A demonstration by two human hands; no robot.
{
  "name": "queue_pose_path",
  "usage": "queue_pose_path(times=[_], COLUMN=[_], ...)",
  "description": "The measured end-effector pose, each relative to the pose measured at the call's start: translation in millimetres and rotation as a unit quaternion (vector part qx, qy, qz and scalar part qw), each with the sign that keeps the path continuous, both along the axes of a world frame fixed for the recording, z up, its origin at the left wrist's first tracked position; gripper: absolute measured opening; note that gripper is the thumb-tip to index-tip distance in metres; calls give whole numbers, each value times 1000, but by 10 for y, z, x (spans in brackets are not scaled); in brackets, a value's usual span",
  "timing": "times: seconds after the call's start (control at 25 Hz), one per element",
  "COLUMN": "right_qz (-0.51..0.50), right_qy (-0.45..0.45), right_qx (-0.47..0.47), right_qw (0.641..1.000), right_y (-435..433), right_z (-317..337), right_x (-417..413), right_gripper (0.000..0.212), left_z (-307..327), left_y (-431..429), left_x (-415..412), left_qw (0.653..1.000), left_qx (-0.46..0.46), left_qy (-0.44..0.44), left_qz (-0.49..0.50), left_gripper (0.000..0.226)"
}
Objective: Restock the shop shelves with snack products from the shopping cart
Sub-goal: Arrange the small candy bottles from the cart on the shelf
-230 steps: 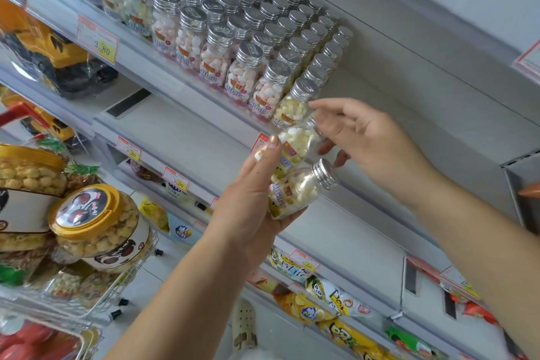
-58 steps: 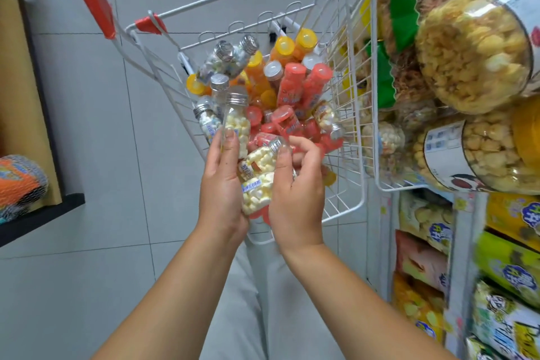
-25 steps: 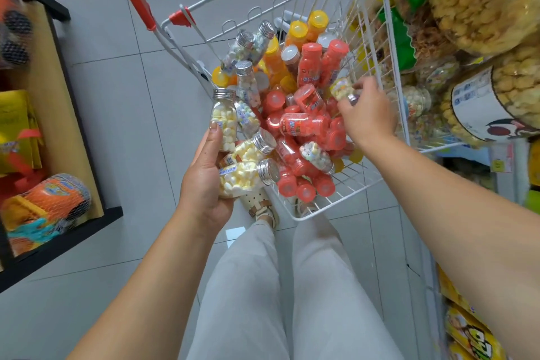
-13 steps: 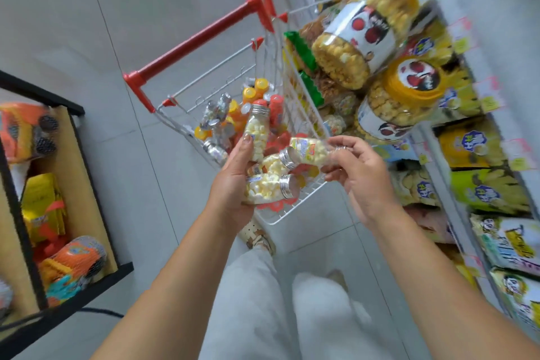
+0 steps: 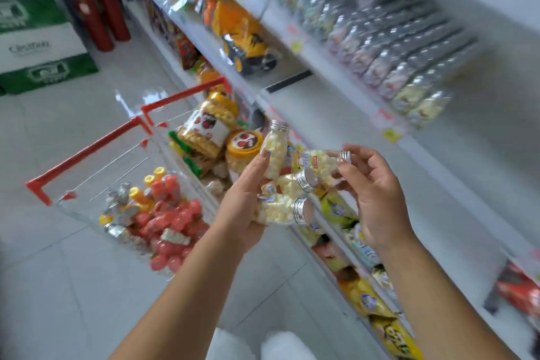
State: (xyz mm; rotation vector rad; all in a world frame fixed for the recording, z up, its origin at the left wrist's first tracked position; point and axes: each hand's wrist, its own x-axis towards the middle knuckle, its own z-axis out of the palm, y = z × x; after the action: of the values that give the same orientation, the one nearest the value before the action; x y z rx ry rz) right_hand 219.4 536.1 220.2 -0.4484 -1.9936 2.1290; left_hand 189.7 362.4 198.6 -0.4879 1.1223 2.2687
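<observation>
Three candy bottles (image 5: 280, 210) are sitting in the left hand (image 5: 245, 202), whose fingers are curling round them. They are small and clear, packed with pale yellow and white sweets and closed with ribbed silver caps. One is standing upright against the fingertips, and two are lying on their sides with their caps pointing right. Just beside them, the right hand (image 5: 374, 193) is pinching a fourth bottle (image 5: 318, 161) of the same kind near its cap, holding it level. Both hands are hovering in the aisle between the shopping cart (image 5: 87, 152) and the shelving.

The cart, a wire one with red handles, is standing to the left. It is carrying red-capped bottles (image 5: 172, 219) in the near basket and large jars (image 5: 204, 131) with yellow lids further back. To the upper right, a white shelf (image 5: 330, 67) is carrying blurred rows of silver-capped bottles (image 5: 394, 58), with a yellow toy truck (image 5: 245, 47) lying on the shelf below it. Snack bags (image 5: 380, 301) are filling the lowest shelves. Pale floor tiles (image 5: 58, 286) are reflecting light, and red fire extinguishers (image 5: 99, 14) and a green-and-white box (image 5: 38, 38) are standing at the far end.
</observation>
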Motion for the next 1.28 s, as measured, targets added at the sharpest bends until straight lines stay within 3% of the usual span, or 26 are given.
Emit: queue_pose_path(times=[0.16, 0.28, 0.44, 0.64, 1.04, 1.28], right_qz=[-66, -127, -238, -194, -183, -172], right_qy=[26, 52, 89, -59, -101, -132], right_qx=[-35, -15, 152, 290, 110, 90], right_qw=[997, 990, 955, 935, 972, 972], right_y=[587, 918, 1607, 2292, 2219, 2232], right_z=[360, 491, 617, 343, 406, 420], right_x=[299, 334, 32, -625, -1139, -1236], right_gripper=[33, 20, 24, 31, 9, 11], left_z=[341, 488, 553, 445, 517, 530], left_y=[730, 1046, 1219, 1190, 1183, 1320], left_x=[129, 69, -194, -650, -1102, -1132], left_qw=[999, 997, 993, 989, 985, 983], left_qx=[3, 0, 8, -4, -25, -12], left_qy=[7, 1, 2, 6, 2, 3], left_qz=[-51, -77, -114, -147, -174, -184], left_gripper=[50, 50, 40, 42, 45, 44])
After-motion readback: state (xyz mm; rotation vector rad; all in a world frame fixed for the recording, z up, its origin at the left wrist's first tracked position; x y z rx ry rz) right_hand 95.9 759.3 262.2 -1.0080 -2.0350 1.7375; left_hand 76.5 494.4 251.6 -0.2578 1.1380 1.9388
